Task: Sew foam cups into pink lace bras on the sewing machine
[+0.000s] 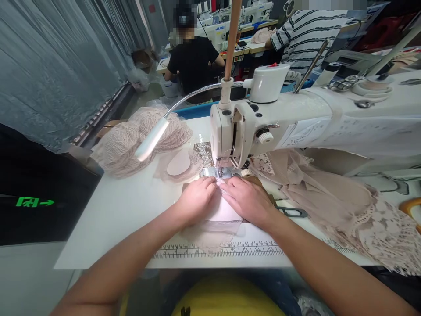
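Both hands rest at the sewing machine (230, 131), just in front of its presser foot (221, 172). Between them lies a pale pink fabric piece (223, 210), with a sheer, scalloped edge spreading toward the table's front. My left hand (196, 195) is closed on the fabric's left side, its fingertips bent down close to the foot. From the right, my right hand (249, 199) lies flat on the same piece with fingers stretched out. The fabric under the fingers is hidden. Left of the foot sits a sheer lace piece with a smooth oval cup (179, 162).
Stacked lace pieces (141, 131) lie at the back left under a gooseneck lamp (151, 139). More lace fabric (338, 202) drapes over the table's right side, near thread snips (292, 212). A ruler strip (217, 250) runs along the front edge. Two people work beyond the machine.
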The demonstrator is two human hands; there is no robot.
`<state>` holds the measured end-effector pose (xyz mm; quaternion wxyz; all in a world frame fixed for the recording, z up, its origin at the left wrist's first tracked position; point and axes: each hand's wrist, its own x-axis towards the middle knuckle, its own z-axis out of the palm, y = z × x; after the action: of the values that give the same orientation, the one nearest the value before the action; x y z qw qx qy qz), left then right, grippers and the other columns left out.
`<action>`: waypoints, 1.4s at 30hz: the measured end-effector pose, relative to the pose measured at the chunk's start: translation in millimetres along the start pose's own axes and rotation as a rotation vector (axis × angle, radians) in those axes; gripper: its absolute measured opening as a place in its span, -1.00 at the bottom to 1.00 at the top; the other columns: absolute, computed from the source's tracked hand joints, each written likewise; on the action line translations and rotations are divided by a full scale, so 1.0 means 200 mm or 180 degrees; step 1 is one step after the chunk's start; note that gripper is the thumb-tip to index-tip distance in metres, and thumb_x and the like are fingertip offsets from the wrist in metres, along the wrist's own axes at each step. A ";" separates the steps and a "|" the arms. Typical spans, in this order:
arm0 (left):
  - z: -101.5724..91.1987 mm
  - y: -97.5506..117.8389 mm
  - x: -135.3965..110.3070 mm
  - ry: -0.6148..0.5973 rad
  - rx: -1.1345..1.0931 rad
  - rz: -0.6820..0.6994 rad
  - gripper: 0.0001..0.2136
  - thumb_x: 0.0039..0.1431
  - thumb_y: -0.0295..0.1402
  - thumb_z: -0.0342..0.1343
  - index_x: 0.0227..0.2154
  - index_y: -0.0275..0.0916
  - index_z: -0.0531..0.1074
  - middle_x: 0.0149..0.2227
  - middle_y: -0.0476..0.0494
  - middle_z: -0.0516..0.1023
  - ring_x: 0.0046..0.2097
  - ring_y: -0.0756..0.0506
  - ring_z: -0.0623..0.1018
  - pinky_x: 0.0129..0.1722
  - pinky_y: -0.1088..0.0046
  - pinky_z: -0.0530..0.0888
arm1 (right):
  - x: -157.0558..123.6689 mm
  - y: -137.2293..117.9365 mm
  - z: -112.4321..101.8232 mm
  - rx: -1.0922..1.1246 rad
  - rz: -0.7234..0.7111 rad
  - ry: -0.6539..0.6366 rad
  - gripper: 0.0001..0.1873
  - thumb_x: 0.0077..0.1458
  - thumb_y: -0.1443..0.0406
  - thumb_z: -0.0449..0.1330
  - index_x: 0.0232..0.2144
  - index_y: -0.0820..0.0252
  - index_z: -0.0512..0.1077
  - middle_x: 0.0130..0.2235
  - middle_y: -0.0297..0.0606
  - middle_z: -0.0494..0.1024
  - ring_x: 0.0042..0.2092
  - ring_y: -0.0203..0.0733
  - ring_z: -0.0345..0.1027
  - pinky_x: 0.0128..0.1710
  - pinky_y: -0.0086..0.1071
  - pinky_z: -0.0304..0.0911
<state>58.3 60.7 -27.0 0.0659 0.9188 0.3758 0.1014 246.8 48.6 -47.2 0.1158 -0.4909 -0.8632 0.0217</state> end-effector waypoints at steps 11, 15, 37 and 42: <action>0.00 -0.10 0.03 -0.0200 -0.0075 0.0141 -0.57 0.23 -0.28 -0.04 0.10 -0.42 0.27 0.15 -0.43 0.33 0.16 -0.26 0.34 0.14 0.13 0.34 | 0.02 -0.02 0.01 -0.0043 0.0163 0.0045 -0.73 0.25 0.25 -0.02 -0.19 0.19 0.45 -0.30 -0.21 0.46 -0.29 -0.16 0.31 -0.32 -0.33 0.12; 0.00 -0.13 0.05 -0.0276 -0.0050 0.0266 -0.55 0.23 -0.25 -0.06 0.11 -0.42 0.29 0.17 -0.41 0.31 0.17 -0.28 0.32 0.14 0.12 0.33 | 0.02 -0.01 0.00 0.0057 0.0251 -0.0027 -0.72 0.25 0.25 -0.02 -0.17 0.18 0.46 -0.29 -0.22 0.48 -0.28 -0.16 0.32 -0.32 -0.33 0.12; -0.06 -0.11 0.04 -0.0180 0.0267 0.0740 -0.71 0.23 -0.33 -0.05 -0.09 -0.38 0.43 -0.08 -0.35 0.48 -0.02 -0.25 0.43 -0.01 0.10 0.35 | 0.01 0.03 -0.01 0.0661 0.0575 0.0219 -0.68 0.16 0.41 -0.02 -0.20 0.15 0.52 -0.33 -0.26 0.54 -0.41 -0.26 0.33 -0.42 -0.41 0.14; 0.01 -0.10 0.04 -0.0090 0.0050 0.0651 -0.69 0.23 -0.22 -0.03 -0.17 -0.36 0.45 -0.20 -0.30 0.48 -0.15 -0.22 0.44 -0.10 0.14 0.36 | 0.00 0.03 -0.01 0.0811 0.0431 0.0482 -0.65 0.13 0.45 -0.03 -0.24 0.15 0.54 -0.31 -0.26 0.55 -0.37 -0.27 0.35 -0.41 -0.44 0.16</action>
<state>50.1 80.9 -31.4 0.0533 0.9542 0.2799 0.0917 251.9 51.5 -46.8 0.2401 -0.5296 -0.8071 0.1017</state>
